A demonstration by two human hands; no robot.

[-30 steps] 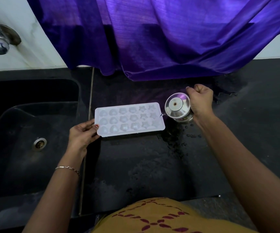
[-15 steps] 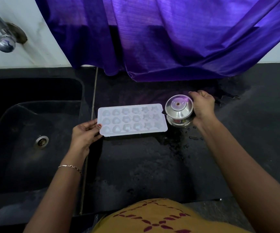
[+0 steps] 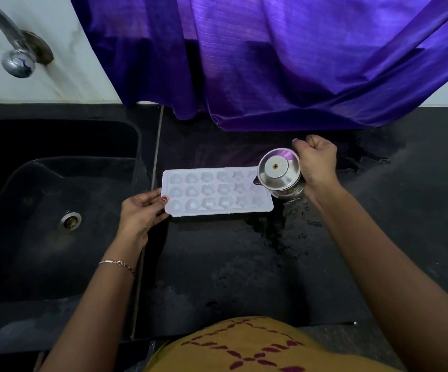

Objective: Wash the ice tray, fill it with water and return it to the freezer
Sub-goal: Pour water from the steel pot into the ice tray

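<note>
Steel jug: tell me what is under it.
The right end of the white ice tray and wet black counter lie under the steel jug, held by the right hand. The tray cavities there are covered, so their fill is hidden.

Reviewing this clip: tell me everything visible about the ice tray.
The ice tray is a white plastic rectangle with three rows of six moulded cavities: hearts, flowers, stars. It lies flat on the wet black counter just right of the sink. The left hand pinches its left short edge, thumb on top. A steel jug in the right hand overhangs its far right corner. Whether it holds water is unclear.
</note>
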